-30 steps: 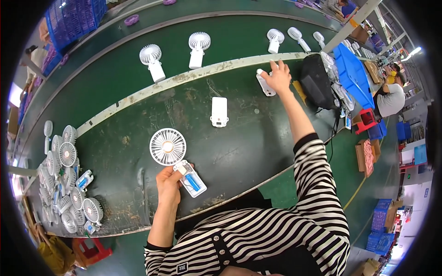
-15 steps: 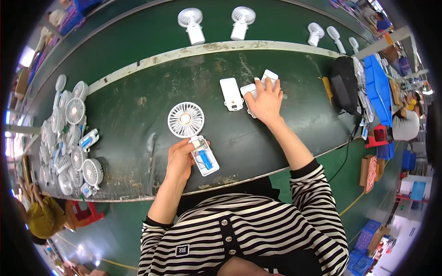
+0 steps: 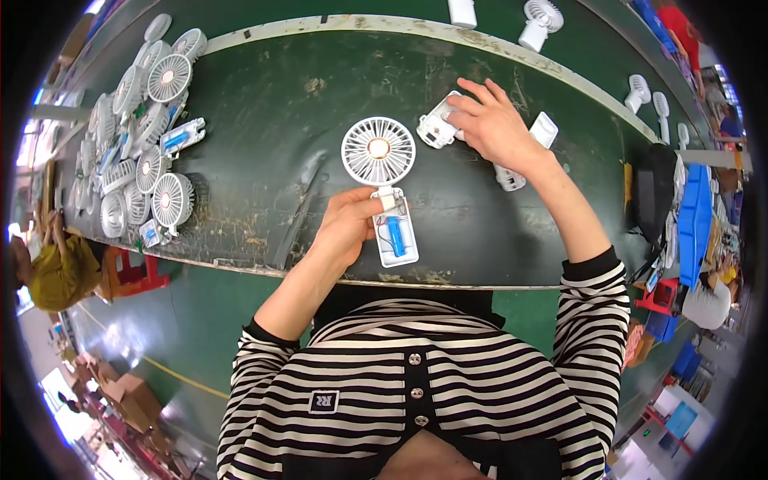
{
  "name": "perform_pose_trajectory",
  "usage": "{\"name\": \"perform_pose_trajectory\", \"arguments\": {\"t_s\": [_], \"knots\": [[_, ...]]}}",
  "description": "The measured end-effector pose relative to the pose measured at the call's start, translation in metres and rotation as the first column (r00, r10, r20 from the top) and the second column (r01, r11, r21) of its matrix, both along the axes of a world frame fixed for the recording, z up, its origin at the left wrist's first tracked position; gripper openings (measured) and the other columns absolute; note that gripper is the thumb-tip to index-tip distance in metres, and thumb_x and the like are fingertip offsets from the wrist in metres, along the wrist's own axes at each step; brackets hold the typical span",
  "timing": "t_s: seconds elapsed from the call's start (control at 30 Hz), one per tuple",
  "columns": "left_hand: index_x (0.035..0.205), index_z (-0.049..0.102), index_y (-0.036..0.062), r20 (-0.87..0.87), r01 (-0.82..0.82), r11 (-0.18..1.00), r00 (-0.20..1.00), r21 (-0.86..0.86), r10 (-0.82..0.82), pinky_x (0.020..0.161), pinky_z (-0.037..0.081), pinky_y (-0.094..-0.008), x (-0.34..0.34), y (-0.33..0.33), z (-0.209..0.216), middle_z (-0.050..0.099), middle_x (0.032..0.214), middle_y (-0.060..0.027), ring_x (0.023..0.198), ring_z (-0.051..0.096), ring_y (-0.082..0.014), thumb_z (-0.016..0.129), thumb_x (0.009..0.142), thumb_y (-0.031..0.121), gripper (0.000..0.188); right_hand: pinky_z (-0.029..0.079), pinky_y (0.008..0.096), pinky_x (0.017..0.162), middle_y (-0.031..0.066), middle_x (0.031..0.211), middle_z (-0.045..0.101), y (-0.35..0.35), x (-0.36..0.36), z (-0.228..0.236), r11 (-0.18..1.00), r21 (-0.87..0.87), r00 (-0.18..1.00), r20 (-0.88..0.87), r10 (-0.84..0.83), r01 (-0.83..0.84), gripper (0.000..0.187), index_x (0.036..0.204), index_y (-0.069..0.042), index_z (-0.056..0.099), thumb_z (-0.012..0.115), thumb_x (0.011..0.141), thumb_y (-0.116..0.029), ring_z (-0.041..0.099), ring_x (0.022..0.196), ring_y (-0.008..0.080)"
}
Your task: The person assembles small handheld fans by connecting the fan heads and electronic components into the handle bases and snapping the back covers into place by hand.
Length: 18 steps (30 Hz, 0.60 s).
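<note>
Centrally, a white handheld fan (image 3: 379, 166) lies on the dark workbench (image 3: 264, 136), grille up. Its handle (image 3: 407, 238) points toward the wearer, open side up, baring a blue cylindrical cell (image 3: 396, 238) and thin wires. Left hand (image 3: 349, 226) grasps the handle near its upper end, from the side; probably this steadies the fan while leaving the cell uncovered. Right hand (image 3: 502, 134) reaches over a white handle shell (image 3: 436, 128); its fingers overlap it, but I cannot tell whether they grip. What looks like a second shell (image 3: 545, 130) lies partly hidden by that wrist, perhaps placed for easy reach. Further left, piled fans (image 3: 150, 169) crowd the bench end, some showing blue cells, presumably grouped as one batch. Beyond the pale rail (image 3: 376, 24), another fan (image 3: 534, 35) lies apart.
</note>
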State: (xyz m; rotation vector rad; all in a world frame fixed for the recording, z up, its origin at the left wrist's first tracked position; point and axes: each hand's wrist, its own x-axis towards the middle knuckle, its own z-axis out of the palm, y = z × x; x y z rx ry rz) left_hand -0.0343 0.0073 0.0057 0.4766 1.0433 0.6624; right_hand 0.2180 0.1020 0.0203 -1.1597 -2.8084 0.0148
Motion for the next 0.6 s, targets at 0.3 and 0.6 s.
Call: {"name": "perform_pose_trajectory", "arguments": {"t_s": [0.3, 0.6], "knots": [[0.103, 0.053, -0.0092, 0.003, -0.007, 1.0, 1.0, 0.01, 0.007, 0.07, 0.053, -0.0328, -0.001, -0.004, 0.0, 0.063, 0.094, -0.0182, 0.08, 0.064, -0.0231, 0.051, 0.083, 0.01, 0.028, 0.04, 0.038, 0.075, 0.0097, 0.102, 0.054, -0.007, -0.017, -0.014, 0.993, 0.12, 0.998, -0.066, -0.006, 0.014, 0.022, 0.089, -0.002, 0.056, 0.055, 0.067, 0.002, 0.051, 0.091, 0.0254], [0.105, 0.051, -0.0101, 0.036, -0.067, 0.995, 0.997, -0.068, 0.069, 0.071, 0.053, -0.0332, 0.004, -0.017, -0.002, 0.062, 0.097, -0.0194, 0.083, 0.063, -0.0234, 0.051, 0.083, 0.01, 0.029, 0.041, 0.0183, 0.055, -0.0007, 0.078, 0.059, -0.094, -0.027, -0.01, 0.429, -0.899, 0.372, -0.371, -0.851, 0.085, 0.027, 0.104, 0.0, 0.057, 0.059, 0.078, 0.0, 0.05, 0.063, 0.0038]]}}
